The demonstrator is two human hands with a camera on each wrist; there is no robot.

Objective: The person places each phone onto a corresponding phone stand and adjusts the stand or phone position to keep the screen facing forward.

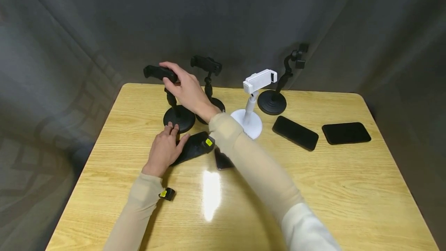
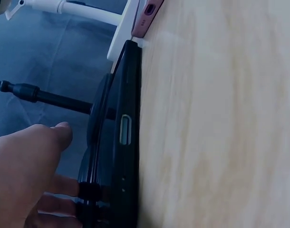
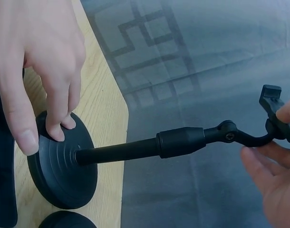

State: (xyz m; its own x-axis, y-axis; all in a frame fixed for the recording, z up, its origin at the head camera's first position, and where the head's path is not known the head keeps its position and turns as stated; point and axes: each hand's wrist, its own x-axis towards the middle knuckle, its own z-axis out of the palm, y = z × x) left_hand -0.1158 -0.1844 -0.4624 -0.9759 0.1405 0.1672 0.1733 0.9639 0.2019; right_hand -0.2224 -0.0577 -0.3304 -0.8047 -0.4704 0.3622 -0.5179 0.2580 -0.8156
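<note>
A black phone stand [image 1: 177, 117] with a round base stands at the table's back left. My right hand [image 1: 189, 90] holds its clamp [image 1: 153, 72], thumb on one side and fingers on the other. In the right wrist view, some fingertips are under the curved neck [image 3: 252, 139]. My left hand [image 1: 163, 148] rests its fingertips on the front of the round base [image 3: 64, 166], fingers fairly straight. A black phone [image 1: 191, 150] lies flat just right of the left hand, partly hidden by it and the right wrist's camera.
Behind the right forearm stand a second black stand [image 1: 207, 65] and a white stand [image 1: 251, 123], with another black stand [image 1: 272, 102] farther right. A pinkish-edged phone [image 1: 222, 160] is partly under the sleeve. Two black phones [image 1: 295, 133] [image 1: 346, 133] lie at right. Grey curtains [image 1: 223, 18] surround the table.
</note>
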